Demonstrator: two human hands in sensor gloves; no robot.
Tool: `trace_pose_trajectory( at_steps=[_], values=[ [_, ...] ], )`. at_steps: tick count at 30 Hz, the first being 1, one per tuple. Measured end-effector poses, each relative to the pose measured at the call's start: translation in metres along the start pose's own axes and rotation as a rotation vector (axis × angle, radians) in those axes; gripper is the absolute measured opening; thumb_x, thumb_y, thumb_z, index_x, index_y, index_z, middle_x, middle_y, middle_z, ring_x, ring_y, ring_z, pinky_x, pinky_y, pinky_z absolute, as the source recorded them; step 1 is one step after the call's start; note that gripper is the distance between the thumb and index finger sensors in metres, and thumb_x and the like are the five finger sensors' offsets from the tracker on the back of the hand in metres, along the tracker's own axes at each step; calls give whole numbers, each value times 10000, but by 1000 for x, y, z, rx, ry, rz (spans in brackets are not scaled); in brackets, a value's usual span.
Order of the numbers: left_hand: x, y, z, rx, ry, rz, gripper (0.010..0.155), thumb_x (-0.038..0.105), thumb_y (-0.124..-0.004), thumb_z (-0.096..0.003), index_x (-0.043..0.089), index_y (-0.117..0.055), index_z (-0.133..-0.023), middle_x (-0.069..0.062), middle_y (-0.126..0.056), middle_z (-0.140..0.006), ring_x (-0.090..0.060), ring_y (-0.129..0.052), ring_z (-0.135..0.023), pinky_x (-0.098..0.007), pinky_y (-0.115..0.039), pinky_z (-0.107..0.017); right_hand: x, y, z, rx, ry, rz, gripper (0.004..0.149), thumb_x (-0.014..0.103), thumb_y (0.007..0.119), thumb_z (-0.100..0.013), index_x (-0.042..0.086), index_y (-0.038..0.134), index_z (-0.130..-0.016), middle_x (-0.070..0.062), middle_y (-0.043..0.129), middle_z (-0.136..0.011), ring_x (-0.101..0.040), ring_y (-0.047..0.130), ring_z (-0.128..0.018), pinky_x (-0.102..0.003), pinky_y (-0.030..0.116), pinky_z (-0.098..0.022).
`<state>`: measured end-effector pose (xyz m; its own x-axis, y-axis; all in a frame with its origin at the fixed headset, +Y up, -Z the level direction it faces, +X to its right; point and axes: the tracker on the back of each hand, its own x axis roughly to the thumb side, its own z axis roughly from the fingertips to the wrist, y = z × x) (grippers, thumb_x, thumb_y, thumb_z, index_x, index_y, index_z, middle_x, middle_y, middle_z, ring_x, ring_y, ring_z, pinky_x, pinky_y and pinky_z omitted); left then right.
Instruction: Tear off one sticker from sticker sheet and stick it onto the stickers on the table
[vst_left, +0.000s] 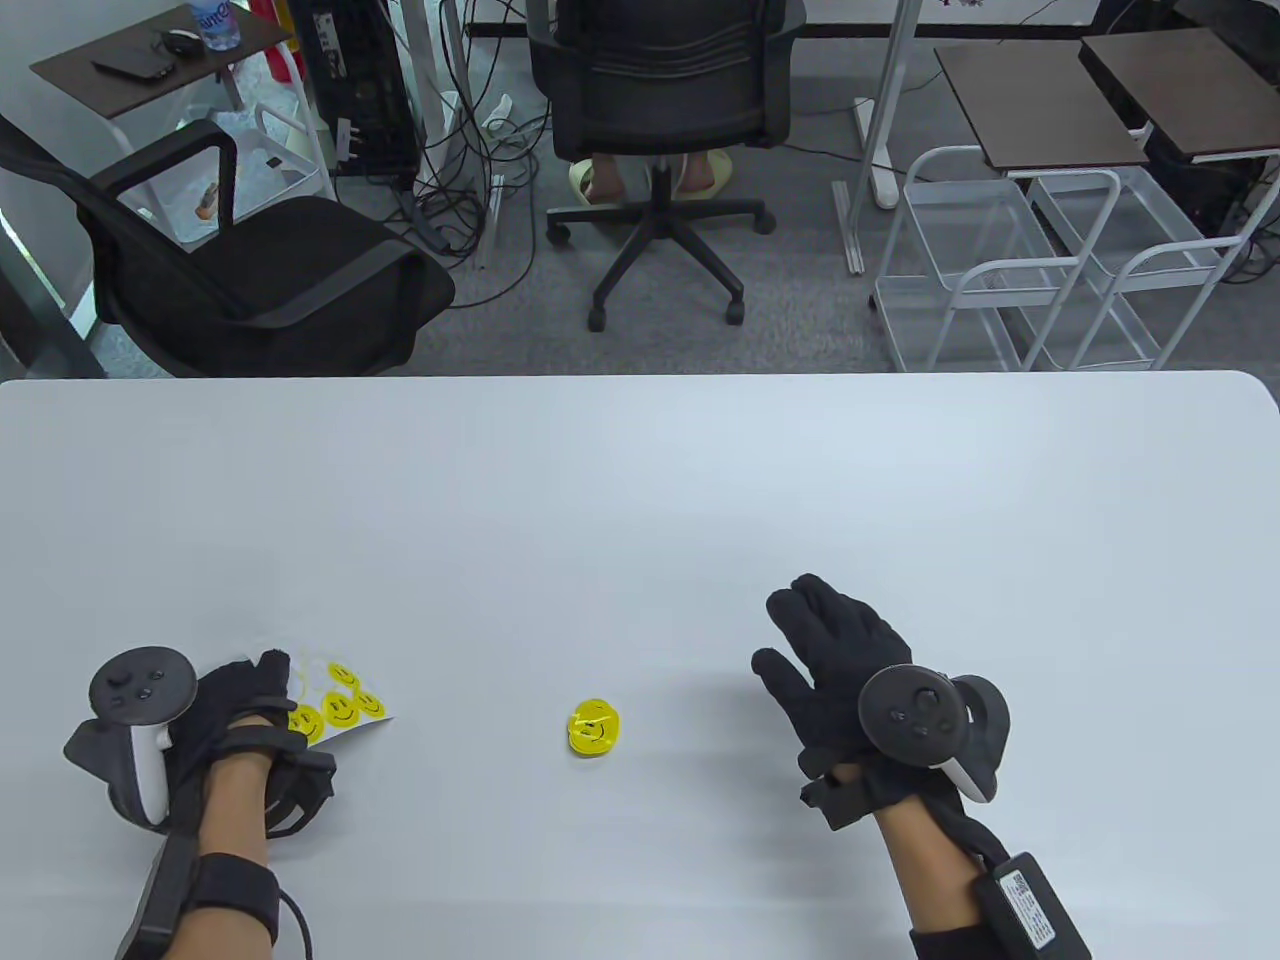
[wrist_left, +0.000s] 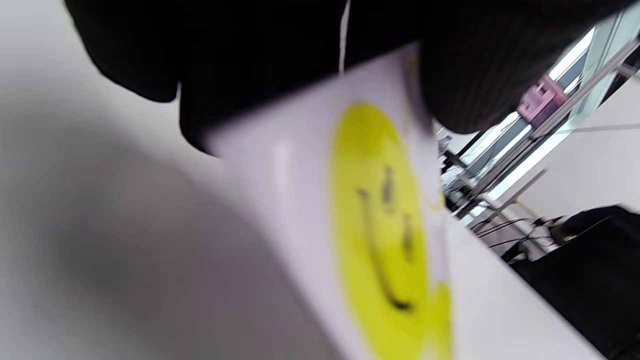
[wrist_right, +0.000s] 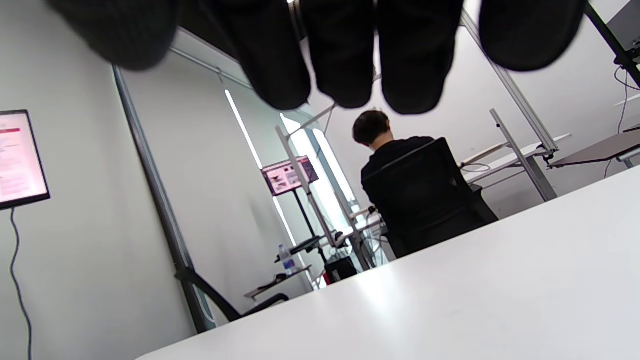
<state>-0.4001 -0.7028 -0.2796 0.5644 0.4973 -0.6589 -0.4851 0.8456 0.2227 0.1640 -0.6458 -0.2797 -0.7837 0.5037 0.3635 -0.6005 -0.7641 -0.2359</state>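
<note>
A white sticker sheet (vst_left: 345, 700) with several yellow smiley stickers lies at the table's front left. My left hand (vst_left: 262, 700) grips its near edge. In the left wrist view the sheet (wrist_left: 300, 200) is close up and blurred, with one yellow smiley (wrist_left: 385, 235) on it, under my gloved fingers (wrist_left: 465, 75). A small pile of yellow smiley stickers (vst_left: 594, 728) is stuck on the table near the front middle. My right hand (vst_left: 815, 650) is to the right of the pile, fingers spread and empty, apart from it. Its fingertips (wrist_right: 345, 65) hang in the right wrist view.
The white table (vst_left: 640, 480) stretches far behind my hands. Beyond its far edge stand a black chair (vst_left: 250, 260), a person in an office chair (vst_left: 665, 110) and white wire carts (vst_left: 1020, 270).
</note>
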Motion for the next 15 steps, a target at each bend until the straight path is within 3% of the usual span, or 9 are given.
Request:
trace_pose_trajectory(
  at_steps=[6, 15],
  values=[
    [-8, -1, -4, -20, 57, -358, 436, 503, -849, -484, 148, -1015, -674, -139, -1046, -745, -443, -883, -838, -628, -673, -652, 1, 1, 0, 11, 8, 0, 667, 552, 666, -503, 137, 723, -1022, -219, 711, -1097, -562, 717, -928, -779, 582, -610],
    [-13, -14, -4, -66, 93, -602, 481, 527, -818, -490, 131, -1025, -668, -147, -1051, -744, -452, -876, -849, -632, -668, -658, 1, 2, 0, 31, 18, -3, 668, 554, 662, -505, 135, 724, -1022, -227, 694, -1103, -565, 707, -931, -781, 577, -610]
  ],
)
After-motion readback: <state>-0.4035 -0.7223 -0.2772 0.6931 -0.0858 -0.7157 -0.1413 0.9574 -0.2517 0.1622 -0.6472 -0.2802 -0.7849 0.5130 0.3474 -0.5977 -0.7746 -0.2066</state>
